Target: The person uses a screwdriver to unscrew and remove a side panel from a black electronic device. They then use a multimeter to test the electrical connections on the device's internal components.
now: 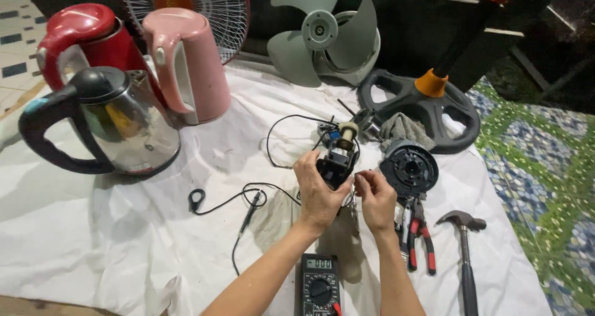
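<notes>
Left hand [317, 192] is wrapped around a small black motor assembly [338, 161], held upright above the white cloth [124, 241]. Right hand [375, 197], just beside it, has fingertips pinched narrow at the assembly's lower edge; what they pinch is too small to tell. Near the wrists lies a digital multimeter [320, 285]. Right of the right hand: red-handled pliers [420, 235] and a hammer [465, 254]. Beyond the hands sits a round black housing [409, 167].
</notes>
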